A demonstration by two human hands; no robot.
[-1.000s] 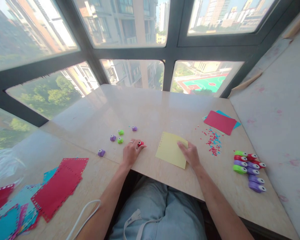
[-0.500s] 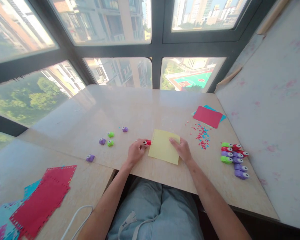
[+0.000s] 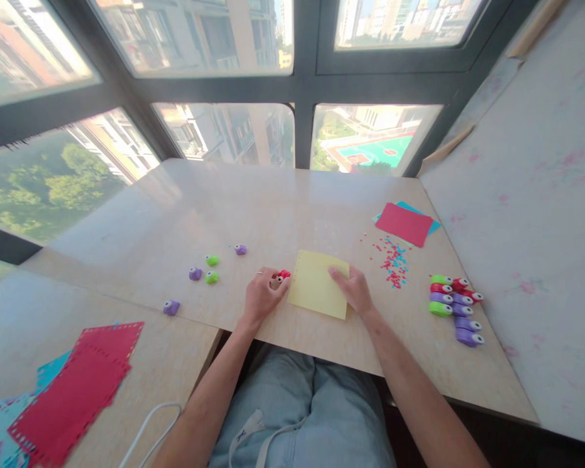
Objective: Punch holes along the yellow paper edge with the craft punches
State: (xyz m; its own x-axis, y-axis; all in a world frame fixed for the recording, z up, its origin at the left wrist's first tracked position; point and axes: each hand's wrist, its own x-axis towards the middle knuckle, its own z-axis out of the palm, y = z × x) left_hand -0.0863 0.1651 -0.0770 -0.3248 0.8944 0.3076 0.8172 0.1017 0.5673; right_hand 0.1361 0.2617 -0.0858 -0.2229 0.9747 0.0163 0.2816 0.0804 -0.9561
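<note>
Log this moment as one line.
left hand: holds red punch | right hand: holds yellow paper | table: red and blue confetti

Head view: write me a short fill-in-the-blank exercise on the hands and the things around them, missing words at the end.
1. The left hand holds an eyed punch coloured ____.
2. The right hand holds a paper sheet coloured ____.
3. Left of the left hand lie two green punches and ____ purple punches.
4. The scattered paper bits are blue and ____.

Missing words: red; yellow; three; red.
</note>
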